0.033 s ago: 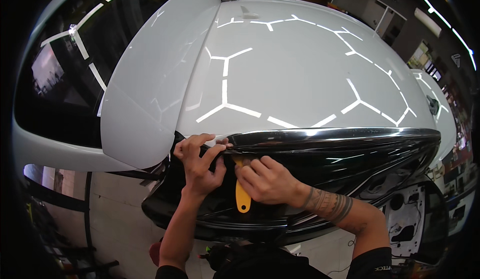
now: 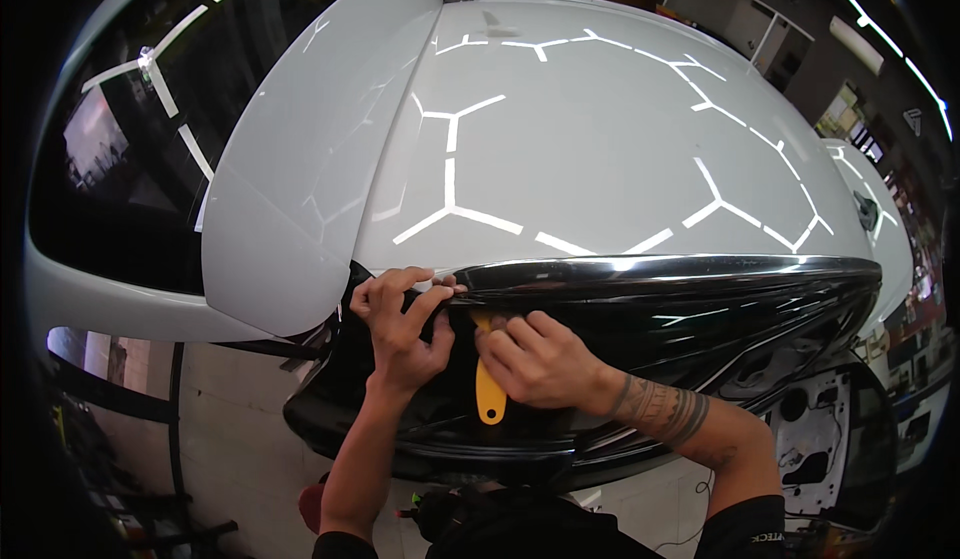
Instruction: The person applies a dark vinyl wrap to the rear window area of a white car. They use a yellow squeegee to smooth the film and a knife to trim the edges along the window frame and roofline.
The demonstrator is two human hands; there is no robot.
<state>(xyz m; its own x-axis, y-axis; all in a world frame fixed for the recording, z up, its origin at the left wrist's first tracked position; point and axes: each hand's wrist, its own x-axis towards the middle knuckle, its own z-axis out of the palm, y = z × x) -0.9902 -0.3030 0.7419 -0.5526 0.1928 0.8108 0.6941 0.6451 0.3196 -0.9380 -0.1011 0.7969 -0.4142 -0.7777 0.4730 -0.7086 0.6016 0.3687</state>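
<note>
Near-vertical yellow tool (image 2: 490,394), holed end down

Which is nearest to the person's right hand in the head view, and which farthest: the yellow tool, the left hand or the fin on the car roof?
1. Yellow tool: held in the right hand.
2. Left hand: just to the left, by the chrome trim.
3. Roof fin: beyond both hands, across the pale roof.

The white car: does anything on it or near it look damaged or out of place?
Yes, the door at the lower right looks odd: its inner side seems stripped of trim, with bare panel and dark openings showing. The chrome strip along the roof shows no plain damage.
</note>
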